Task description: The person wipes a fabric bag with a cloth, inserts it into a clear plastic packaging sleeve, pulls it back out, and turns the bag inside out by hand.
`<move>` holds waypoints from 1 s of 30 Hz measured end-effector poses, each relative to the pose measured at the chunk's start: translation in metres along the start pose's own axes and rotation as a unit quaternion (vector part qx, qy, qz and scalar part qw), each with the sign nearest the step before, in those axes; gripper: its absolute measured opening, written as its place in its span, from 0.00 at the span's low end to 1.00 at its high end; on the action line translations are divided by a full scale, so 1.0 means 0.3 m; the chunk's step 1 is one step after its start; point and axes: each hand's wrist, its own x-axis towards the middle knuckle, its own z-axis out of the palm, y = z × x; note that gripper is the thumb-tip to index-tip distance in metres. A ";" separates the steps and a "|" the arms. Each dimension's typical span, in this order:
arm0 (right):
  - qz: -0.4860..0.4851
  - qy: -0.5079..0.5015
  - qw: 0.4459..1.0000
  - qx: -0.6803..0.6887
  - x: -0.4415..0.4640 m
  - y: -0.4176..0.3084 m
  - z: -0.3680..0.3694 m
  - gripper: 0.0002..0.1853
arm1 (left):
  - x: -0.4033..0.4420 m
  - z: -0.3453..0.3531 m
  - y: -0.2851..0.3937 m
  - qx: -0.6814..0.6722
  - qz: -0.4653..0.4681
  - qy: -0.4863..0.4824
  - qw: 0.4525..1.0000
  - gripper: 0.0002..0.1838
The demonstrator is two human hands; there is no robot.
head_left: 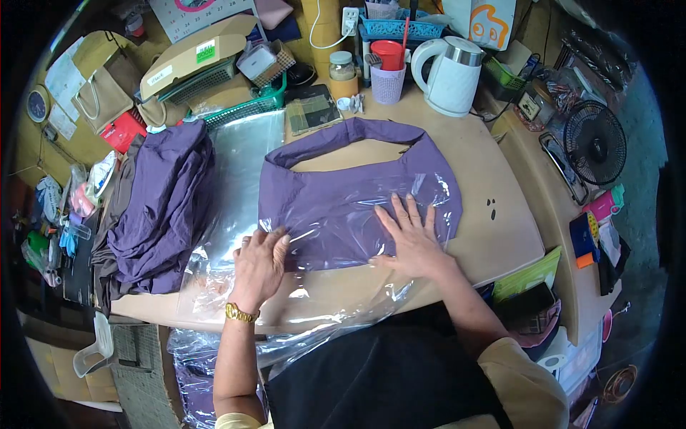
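Note:
A purple fabric shoulder bag (321, 189) lies flat on the table, its wide strap looped toward the back. A clear plastic bag (332, 243) covers its lower part and trails over the table's front edge. My right hand (411, 239) rests palm down on the plastic with fingers spread, over the right half of the shoulder bag. At the lower left corner, my left hand (261, 264) has its fingers curled in on the plastic; the fingertips are partly hidden. A gold watch (241, 312) is on the left wrist.
Left of the work lie a stack of clear plastic bags (246, 154) and a heap of purple cloth (161, 207). Along the back stand a white electric kettle (450, 75), a purple cup (388, 84) and a jar (342, 75). A black fan (594, 141) is at the right.

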 end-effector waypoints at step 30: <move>-0.099 0.031 0.903 0.416 0.417 -0.230 0.063 0.17 | 0.117 0.158 -0.070 -0.671 0.035 0.101 0.733 0.37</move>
